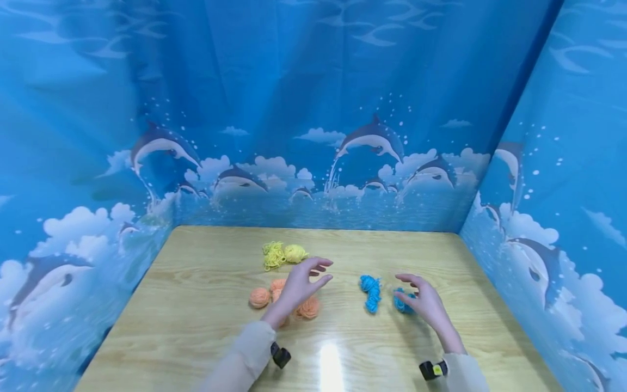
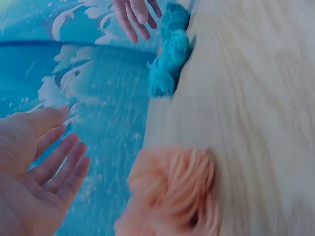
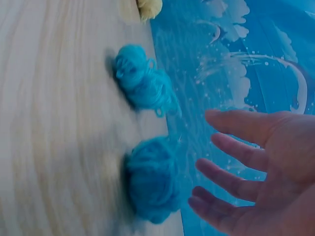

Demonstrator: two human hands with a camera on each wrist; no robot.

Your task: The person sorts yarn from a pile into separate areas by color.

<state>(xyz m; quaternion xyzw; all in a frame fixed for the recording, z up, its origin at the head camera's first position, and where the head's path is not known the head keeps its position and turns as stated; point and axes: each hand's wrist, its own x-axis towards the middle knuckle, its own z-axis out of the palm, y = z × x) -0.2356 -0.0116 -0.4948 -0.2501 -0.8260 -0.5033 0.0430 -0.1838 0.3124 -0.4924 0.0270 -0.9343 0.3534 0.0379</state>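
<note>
My left hand (image 1: 302, 281) hovers above the orange yarn, fingers spread and holding nothing. Partly covered by it in the head view are an orange ball of yarn (image 1: 259, 298) and a looser orange bundle (image 1: 307, 308). Over on the right, my right hand (image 1: 425, 300) is held above a blue ball of yarn (image 3: 153, 180), with a gap showing between them in the right wrist view; its fingers are loosely bent around nothing. Beside that ball lies a longer twisted blue skein (image 1: 370, 294).
Farther back on the wooden table (image 1: 196, 272) sit a loose yellow yarn tangle (image 1: 273, 255) and a yellow ball (image 1: 295, 253), side by side. A blue curtain (image 1: 303, 81) printed with dolphins stands along the table's back and sides.
</note>
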